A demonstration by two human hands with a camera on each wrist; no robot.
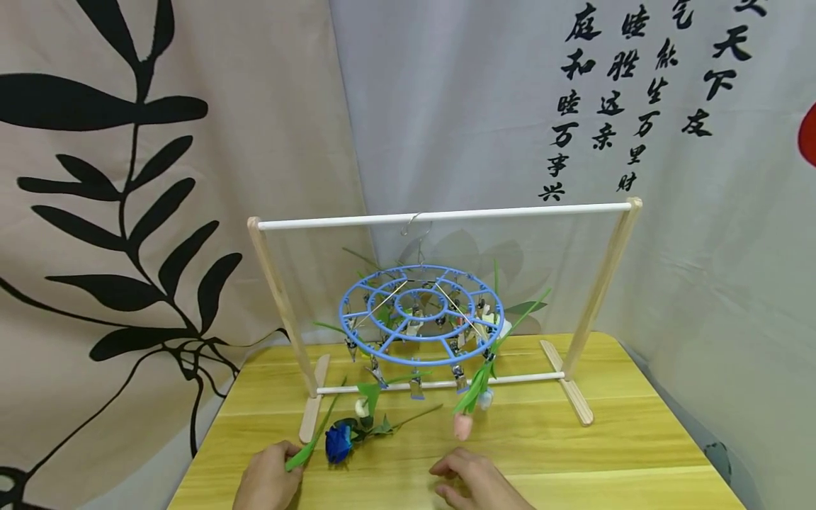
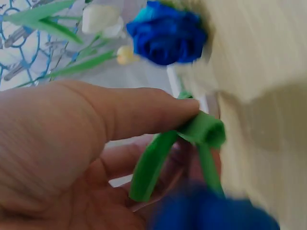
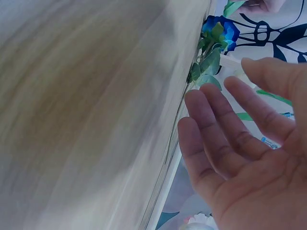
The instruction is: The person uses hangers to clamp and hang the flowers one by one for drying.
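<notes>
My left hand [image 1: 266,479] pinches the green stem and leaf [image 2: 204,129] of an artificial flower between thumb and fingers, low over the table's left front. A blurred blue bloom [image 2: 216,211] shows below those fingers in the left wrist view. Just right of that hand lies a blue rose [image 1: 338,444] with its leafy stem on the table. My right hand [image 1: 478,482] holds nothing; its fingers are loosely bent in the right wrist view. Beyond it, a pink tulip [image 1: 462,426] hangs head-down from a blue round clip hanger [image 1: 414,362].
The hanger hooks onto the white top bar [image 1: 510,212] of a wooden rack standing on the table [image 1: 625,453]. More flowers hang from its clips, including a pale blue bloom [image 1: 486,399] and a white one [image 1: 361,407]. Several metal clips dangle at the front. Printed cloth hangs behind.
</notes>
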